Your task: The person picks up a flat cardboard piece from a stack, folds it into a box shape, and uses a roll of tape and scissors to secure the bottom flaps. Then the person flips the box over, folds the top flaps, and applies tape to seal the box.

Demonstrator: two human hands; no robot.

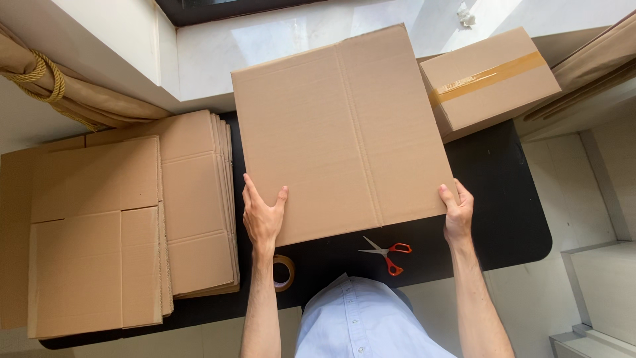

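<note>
Fingers of both hands, left hand (pixel 262 217) and right hand (pixel 457 212), grip the flat cardboard box (pixel 341 132) near the tabletop's (pixel 510 199) front edge.

We are working at a black table (pixel 510 199) with rounded corners. A large flat cardboard box (pixel 341 132) lies across its middle and reaches past the far edge. Just nearer to us than that box lie orange-handled scissors (pixel 389 253), blades open. Left of the scissors sits a roll of brown tape (pixel 285 272), partly hidden by our left forearm. Left of the large box rests a stack of flattened cartons (pixel 126 225). Right of the large box, at the far corner, stands a taped, closed box (pixel 490 83).
</note>
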